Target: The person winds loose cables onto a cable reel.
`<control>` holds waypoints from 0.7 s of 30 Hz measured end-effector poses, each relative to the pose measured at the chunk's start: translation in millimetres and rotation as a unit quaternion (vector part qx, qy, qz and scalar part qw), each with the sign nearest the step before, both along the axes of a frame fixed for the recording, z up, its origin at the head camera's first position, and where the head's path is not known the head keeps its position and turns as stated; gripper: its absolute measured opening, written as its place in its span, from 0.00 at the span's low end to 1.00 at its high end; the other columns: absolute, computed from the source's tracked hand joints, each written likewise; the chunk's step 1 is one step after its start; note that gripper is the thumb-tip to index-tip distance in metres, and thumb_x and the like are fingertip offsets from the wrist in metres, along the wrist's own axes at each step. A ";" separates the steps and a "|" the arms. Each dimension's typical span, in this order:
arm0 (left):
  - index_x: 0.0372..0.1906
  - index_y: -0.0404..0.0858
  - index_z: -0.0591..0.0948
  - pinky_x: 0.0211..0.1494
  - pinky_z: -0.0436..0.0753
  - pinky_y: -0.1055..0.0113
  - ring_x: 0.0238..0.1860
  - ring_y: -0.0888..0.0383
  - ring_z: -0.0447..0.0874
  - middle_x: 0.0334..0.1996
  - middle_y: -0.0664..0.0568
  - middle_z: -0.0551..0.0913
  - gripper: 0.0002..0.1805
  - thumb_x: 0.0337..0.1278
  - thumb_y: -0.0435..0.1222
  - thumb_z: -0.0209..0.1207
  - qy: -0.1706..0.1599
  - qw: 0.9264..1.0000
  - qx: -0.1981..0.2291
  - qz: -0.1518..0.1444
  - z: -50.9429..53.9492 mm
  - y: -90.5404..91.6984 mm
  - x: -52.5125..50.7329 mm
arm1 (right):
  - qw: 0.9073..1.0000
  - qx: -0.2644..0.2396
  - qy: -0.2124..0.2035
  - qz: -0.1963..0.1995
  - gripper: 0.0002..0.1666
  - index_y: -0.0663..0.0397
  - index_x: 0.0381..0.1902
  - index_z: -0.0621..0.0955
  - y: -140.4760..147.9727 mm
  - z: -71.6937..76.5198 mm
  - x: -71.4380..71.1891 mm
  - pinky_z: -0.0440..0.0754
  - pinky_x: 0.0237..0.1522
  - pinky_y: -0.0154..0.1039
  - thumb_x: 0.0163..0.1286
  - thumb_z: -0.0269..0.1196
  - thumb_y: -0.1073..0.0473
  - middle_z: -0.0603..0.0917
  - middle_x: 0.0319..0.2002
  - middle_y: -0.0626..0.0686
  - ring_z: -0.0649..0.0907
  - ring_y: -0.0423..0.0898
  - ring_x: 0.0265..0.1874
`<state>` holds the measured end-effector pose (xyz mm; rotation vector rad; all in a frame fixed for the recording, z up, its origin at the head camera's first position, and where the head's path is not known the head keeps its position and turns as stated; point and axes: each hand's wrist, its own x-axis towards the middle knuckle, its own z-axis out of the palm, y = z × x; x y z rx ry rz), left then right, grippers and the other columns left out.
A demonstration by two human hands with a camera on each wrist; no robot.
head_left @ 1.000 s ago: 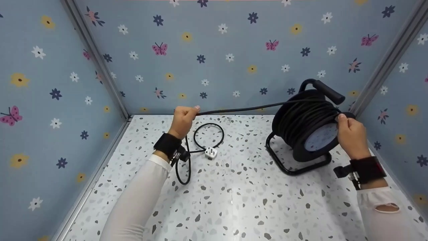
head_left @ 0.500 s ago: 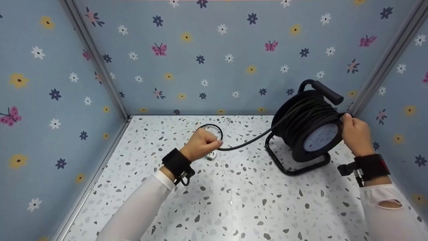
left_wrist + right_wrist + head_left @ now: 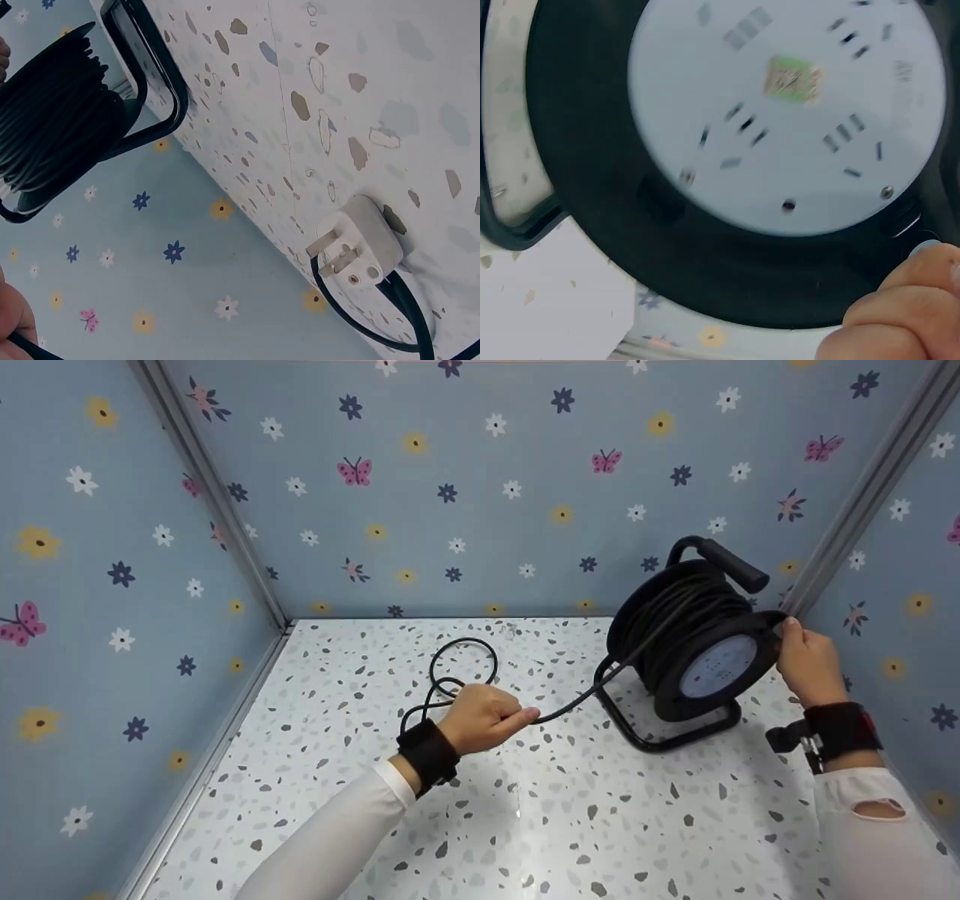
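A black cable reel (image 3: pixel 694 645) with a white socket face (image 3: pixel 780 120) stands tilted on its tubular frame at the right of the head view. My left hand (image 3: pixel 484 720) grips the black cable (image 3: pixel 577 701) that runs from the drum, left of the reel. The right hand (image 3: pixel 814 664) has its fingers curled at the reel's outer rim; in the right wrist view, what lies under those fingers is hidden. Loops of loose cable (image 3: pixel 465 641) lie behind the left hand. The white three-pin plug (image 3: pixel 367 240) shows in the left wrist view, while the hand hides it in the head view.
A speckled white tabletop (image 3: pixel 600 825) carries everything. Blue flowered panels (image 3: pixel 465 495) enclose it at the back, left and right. The right panel's metal corner post (image 3: pixel 862 502) rises close behind the reel and the right hand.
My left hand has come down and to the right along with the cable, which now slants down from the drum. The right hand has shifted slightly right and down with the reel's rim.
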<state>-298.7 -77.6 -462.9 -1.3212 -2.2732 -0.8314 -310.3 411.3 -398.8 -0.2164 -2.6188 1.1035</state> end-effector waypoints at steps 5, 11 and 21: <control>0.16 0.43 0.71 0.25 0.57 0.75 0.16 0.67 0.60 0.11 0.57 0.68 0.26 0.79 0.41 0.53 0.007 1.000 -0.013 0.005 -11.0 13.6 7.3 | 0.999 -0.020 -0.048 -0.003 0.41 0.49 0.21 0.71 7.3 -11.4 -1.2 0.78 0.22 0.41 0.89 0.30 0.36 0.73 0.13 0.42 0.74 0.44 0.14; 0.27 0.44 0.72 0.26 0.59 0.73 0.18 0.66 0.58 0.17 0.62 0.63 0.20 0.83 0.42 0.45 -0.020 0.995 -0.097 0.024 -21.1 32.4 13.2 | 0.998 0.002 -0.060 -0.006 0.40 0.49 0.20 0.71 15.4 -25.7 -3.8 0.74 0.22 0.41 0.89 0.30 0.37 0.73 0.14 0.42 0.74 0.44 0.14; 0.32 0.45 0.70 0.27 0.63 0.70 0.20 0.63 0.61 0.20 0.63 0.61 0.19 0.87 0.44 0.43 -0.045 0.985 -0.143 0.088 -36.0 69.9 3.4 | 0.997 0.064 -0.044 0.009 0.37 0.48 0.17 0.66 26.7 -47.4 -6.0 0.69 0.23 0.45 0.89 0.34 0.42 0.68 0.14 0.47 0.70 0.48 0.15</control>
